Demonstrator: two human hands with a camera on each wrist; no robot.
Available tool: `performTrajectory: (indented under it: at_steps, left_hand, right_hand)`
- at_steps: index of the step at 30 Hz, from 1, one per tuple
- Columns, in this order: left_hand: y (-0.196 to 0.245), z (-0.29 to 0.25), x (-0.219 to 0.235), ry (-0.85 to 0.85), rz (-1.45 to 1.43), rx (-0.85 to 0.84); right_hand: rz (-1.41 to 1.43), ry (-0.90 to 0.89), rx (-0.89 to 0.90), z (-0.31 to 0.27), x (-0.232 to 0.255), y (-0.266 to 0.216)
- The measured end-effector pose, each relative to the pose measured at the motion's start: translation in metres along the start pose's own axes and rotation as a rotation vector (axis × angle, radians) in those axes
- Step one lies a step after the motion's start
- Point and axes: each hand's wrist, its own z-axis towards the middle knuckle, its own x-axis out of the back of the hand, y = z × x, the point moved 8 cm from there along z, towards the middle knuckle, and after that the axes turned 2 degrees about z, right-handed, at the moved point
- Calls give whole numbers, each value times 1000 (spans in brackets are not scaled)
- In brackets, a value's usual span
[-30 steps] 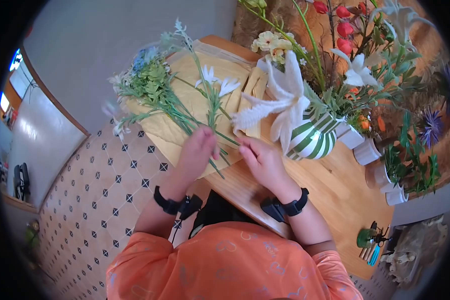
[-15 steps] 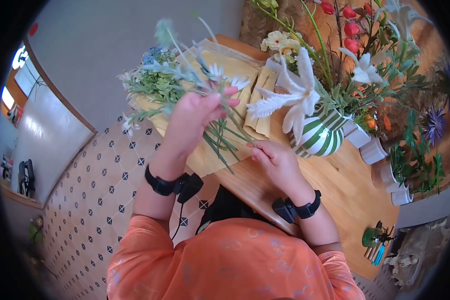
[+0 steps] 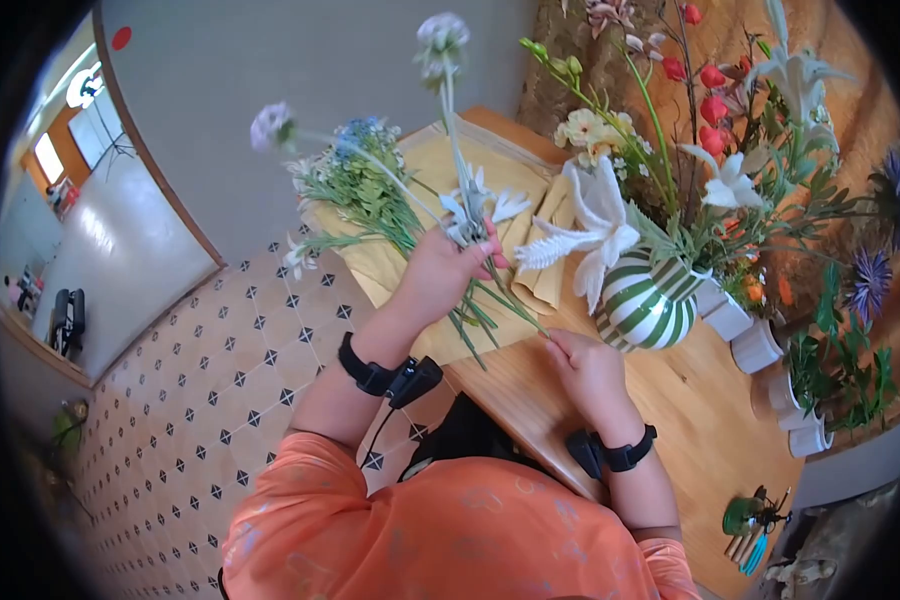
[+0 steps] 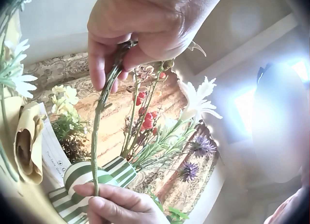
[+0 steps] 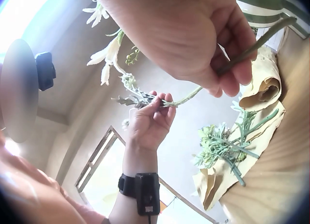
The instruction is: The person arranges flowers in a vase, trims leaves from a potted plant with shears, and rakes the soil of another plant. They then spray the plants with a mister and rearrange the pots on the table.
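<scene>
My left hand [image 3: 467, 250] is raised above the table and pinches a long green flower stem [image 3: 515, 300] near its leafy upper part. Pale lilac flower heads [image 3: 440, 32] rise above that hand. My right hand [image 3: 560, 342] pinches the same stem's lower end just above the wooden table [image 3: 690, 400]. In the left wrist view the left hand [image 4: 114, 64] pinches the stem [image 4: 99, 122] from above, and the right hand [image 4: 104, 192] holds its bottom. The right wrist view shows the right hand [image 5: 227, 81] holding the stem end [image 5: 252, 43], with the left hand [image 5: 157, 105] beyond.
A green-and-white striped vase [image 3: 645, 305] full of white, red and yellow flowers stands right of my hands. Yellow wrapping paper [image 3: 415, 255] with a bunch of loose greenery [image 3: 355, 190] lies on the table's far left. Small white pots [image 3: 755, 345] and scissors [image 3: 750, 525] sit at the right.
My left hand has lifted the stem off the yellow paper and tipped it upright, so the flower heads now point up. The right hand has slid down to the stem's lower end.
</scene>
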Motion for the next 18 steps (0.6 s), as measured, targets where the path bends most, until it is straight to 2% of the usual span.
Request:
performTrajectory:
  at_steps: [2,4,8,10,13,18]
  left_hand:
    - [4,-3,3,23,21,-2]
    - [7,-4,-2,-84,-20,-11]
    - [22,-4,8,-35,-145,-53]
    - [34,-2,18,13,-304,-138]
    - [38,2,34,43,-366,-141]
    - [35,-2,36,44,-160,-153]
  right_hand:
    - [-10,4,12,-1,-2,3]
    - [-28,7,22,-3,-2,3]
    - [-49,22,7,-4,5,-1]
    - [-69,10,3,-6,4,-1]
    - [-90,-35,-15,-11,-4,8]
    - [-152,-51,-21,-16,-12,14]
